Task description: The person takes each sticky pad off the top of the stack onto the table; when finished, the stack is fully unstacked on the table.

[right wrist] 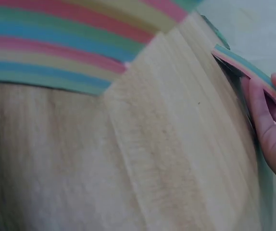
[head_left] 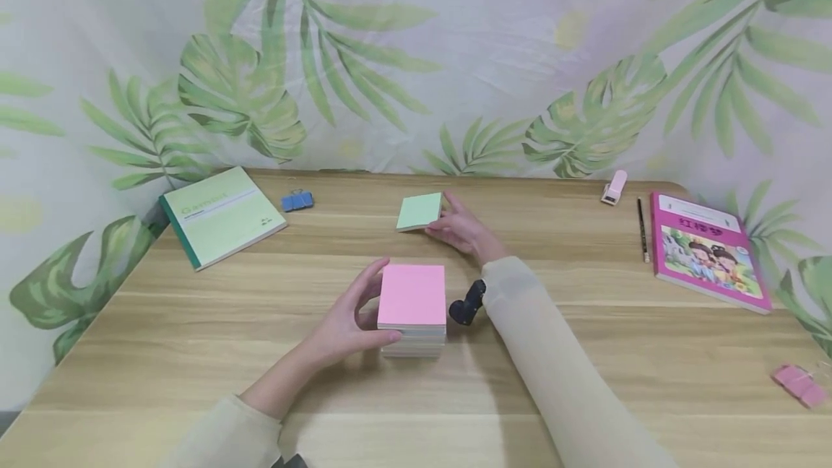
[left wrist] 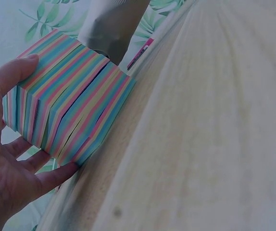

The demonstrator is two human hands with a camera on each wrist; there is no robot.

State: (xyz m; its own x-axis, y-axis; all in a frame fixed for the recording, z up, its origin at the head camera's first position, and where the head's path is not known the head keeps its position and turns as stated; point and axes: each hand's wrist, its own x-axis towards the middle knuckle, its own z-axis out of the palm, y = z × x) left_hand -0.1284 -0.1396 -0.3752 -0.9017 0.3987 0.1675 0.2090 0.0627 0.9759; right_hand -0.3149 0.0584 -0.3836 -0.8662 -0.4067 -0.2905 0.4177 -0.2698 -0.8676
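A tall stack of square note paper [head_left: 412, 296], pink on top with sides striped in several colours, stands on the table. My left hand [head_left: 354, 320] grips it from the left, thumb on the near side and fingers around the far side. In the left wrist view the stack [left wrist: 75, 91] shows slightly uneven layers between thumb and fingers. Farther back, my right hand [head_left: 463, 228] pinches the right edge of a thin square note pad [head_left: 419, 211] with a green top. The right wrist view shows this pad [right wrist: 246, 67] tilted, fingers beneath it and thumb above.
At the back left lie a green notebook [head_left: 224, 215] and a blue binder clip [head_left: 297, 200]. Toward the right are a pink stapler [head_left: 614, 188], a black pencil [head_left: 643, 230] and a pink book [head_left: 707, 251]. A pink binder clip [head_left: 801, 386] lies near the right edge.
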